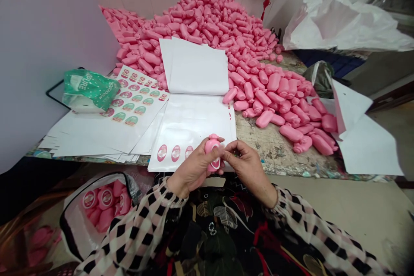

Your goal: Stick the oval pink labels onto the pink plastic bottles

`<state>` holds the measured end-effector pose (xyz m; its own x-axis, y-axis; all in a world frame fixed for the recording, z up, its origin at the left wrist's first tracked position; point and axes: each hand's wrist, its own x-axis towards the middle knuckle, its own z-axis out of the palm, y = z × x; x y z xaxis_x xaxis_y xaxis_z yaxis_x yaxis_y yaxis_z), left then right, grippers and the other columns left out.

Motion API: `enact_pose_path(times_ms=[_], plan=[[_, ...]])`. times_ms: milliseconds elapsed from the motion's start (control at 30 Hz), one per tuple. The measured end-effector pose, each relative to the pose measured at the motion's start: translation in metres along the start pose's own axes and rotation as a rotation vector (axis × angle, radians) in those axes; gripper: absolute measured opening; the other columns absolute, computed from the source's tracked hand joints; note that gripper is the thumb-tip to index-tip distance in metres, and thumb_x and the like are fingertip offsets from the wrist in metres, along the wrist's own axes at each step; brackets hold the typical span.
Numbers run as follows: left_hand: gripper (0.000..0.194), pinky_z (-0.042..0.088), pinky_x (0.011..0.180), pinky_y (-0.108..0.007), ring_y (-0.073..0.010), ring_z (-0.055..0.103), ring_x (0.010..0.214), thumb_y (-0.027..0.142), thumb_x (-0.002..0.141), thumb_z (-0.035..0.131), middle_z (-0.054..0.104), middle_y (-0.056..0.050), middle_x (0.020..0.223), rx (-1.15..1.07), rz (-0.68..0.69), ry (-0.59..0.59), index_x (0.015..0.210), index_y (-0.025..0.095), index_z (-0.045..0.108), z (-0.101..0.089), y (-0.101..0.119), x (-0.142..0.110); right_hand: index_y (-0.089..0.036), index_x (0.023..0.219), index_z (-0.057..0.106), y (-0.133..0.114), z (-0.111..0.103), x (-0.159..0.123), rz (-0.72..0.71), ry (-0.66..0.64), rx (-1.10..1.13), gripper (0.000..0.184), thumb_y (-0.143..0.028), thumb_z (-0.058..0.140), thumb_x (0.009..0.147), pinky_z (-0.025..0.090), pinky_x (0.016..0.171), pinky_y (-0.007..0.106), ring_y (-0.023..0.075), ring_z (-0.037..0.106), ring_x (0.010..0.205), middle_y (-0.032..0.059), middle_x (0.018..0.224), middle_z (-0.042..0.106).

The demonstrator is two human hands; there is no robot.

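A heap of pink plastic bottles (pixel 207 21) fills the back of a worn, stained workbench (pixel 278 151), with white label sheets (pixel 190 133) spread before it. Just above the sheets, the left hand (pixel 190 170) wraps closed around one pink bottle (pixel 212 152), while the right hand (pixel 247 170) pinches it with its fingertips (pixel 228 148). A white plastic bag (pixel 73 228) beside the person's lap holds labelled bottles. The held bottle shows a pale oval label, partly covered by fingers.

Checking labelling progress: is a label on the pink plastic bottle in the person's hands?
On: a white oval label shows on the pink plastic bottle, partly covered by the left hand holding it.
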<state>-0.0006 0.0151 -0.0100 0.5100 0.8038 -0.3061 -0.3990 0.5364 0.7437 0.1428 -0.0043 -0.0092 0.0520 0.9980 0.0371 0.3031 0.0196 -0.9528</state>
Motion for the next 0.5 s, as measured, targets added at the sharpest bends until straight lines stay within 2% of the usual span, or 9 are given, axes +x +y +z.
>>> enact_pose_path(times_ms=[67,167,267,367,433,500], plan=[[0.044,0.049,0.055,-0.022,-0.0093,0.057,0.062,0.024,0.074,0.07,0.054,0.001,0.08,0.068,-0.056,-0.052,0.111,0.022,0.047,-0.002,0.004,-0.005,-0.02,0.071,0.061,0.008,-0.008,0.002,-0.08,0.003,-0.141,0.02,-0.039,0.063,0.079,0.04,0.061,0.026,0.0128,0.054,0.064,-0.0005,0.069,0.061],[0.046,0.051,0.06,-0.025,-0.0116,0.062,0.064,0.017,0.075,0.066,0.056,0.0,0.082,0.07,-0.126,-0.082,0.114,0.022,0.042,-0.001,0.007,-0.009,-0.02,0.075,0.061,0.012,-0.02,0.007,-0.056,0.036,-0.203,0.022,-0.042,0.066,0.076,0.038,0.059,0.025,0.0127,0.051,0.066,-0.0001,0.074,0.059],[0.051,0.053,0.056,-0.028,-0.0149,0.065,0.063,0.02,0.077,0.064,0.058,-0.001,0.084,0.105,-0.186,-0.11,0.117,0.025,0.034,0.004,0.005,-0.009,-0.02,0.082,0.06,0.005,-0.02,0.009,0.154,-0.039,0.02,0.033,-0.045,0.074,0.066,0.037,0.054,0.023,0.0105,0.047,0.059,-0.0026,0.071,0.056],[0.059,0.047,0.042,-0.021,-0.0134,0.061,0.053,0.02,0.074,0.066,0.056,0.002,0.077,0.195,-0.194,-0.133,0.12,0.027,0.028,0.01,0.003,-0.008,-0.018,0.079,0.057,-0.002,-0.008,0.005,0.32,-0.15,0.333,0.037,-0.046,0.075,0.063,0.034,0.049,0.022,0.0075,0.043,0.051,-0.0048,0.065,0.052],[0.068,0.044,0.041,-0.018,-0.0103,0.057,0.051,0.014,0.07,0.068,0.055,0.004,0.075,0.23,-0.178,-0.138,0.122,0.028,0.026,0.011,0.004,-0.01,-0.018,0.079,0.056,-0.003,-0.001,0.002,0.352,-0.193,0.439,0.037,-0.048,0.072,0.065,0.03,0.045,0.022,0.0064,0.039,0.045,-0.0061,0.059,0.051],[0.076,0.045,0.044,-0.018,-0.0088,0.056,0.054,0.009,0.067,0.068,0.057,0.002,0.083,0.233,-0.183,-0.149,0.124,0.03,0.023,0.009,0.005,-0.017,-0.018,0.08,0.058,0.0,-0.002,0.004,0.317,-0.289,0.392,0.036,-0.05,0.069,0.068,0.03,0.045,0.022,0.0071,0.04,0.044,-0.0058,0.056,0.051]])
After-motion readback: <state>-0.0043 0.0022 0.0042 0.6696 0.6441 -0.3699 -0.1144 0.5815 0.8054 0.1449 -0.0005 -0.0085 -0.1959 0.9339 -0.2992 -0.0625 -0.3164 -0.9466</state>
